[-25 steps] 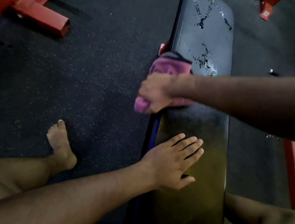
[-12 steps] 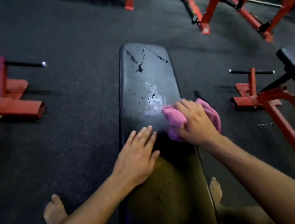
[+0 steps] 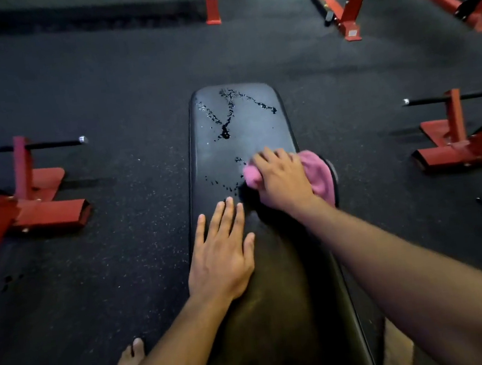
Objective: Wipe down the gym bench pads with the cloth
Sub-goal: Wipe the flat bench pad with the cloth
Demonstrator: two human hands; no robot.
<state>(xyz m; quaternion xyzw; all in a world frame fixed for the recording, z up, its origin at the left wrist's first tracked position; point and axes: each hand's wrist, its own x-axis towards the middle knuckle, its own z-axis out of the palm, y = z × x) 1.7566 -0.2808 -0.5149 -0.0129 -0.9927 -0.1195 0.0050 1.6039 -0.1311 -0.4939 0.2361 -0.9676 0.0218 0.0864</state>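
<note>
- The black bench pad (image 3: 239,152) ran lengthwise away from the person, with dark rubber floor (image 3: 103,93) open on both long sides and beyond its far rounded end.
- Red steel frames (image 3: 35,202) stood well apart from the pad to either side, so I judged the room for sweeping ample.
- The right hand (image 3: 284,177) pressed a bunched pink cloth (image 3: 317,173) onto the pad's right edge about midway along, fingers curled over it in a grasp; part of the cloth overhung that edge.
- The left hand (image 3: 221,259) lay flat on the pad's near left part, fingers straight, gripping nothing, apparently bracing.
- Liquid streaks (image 3: 231,111) remained near the pad's far end, and droplets (image 3: 225,184) just left of the cloth.
- The wiping seemed midway; the next stroke likely called for pushing leftward, then toward the far end.
</note>
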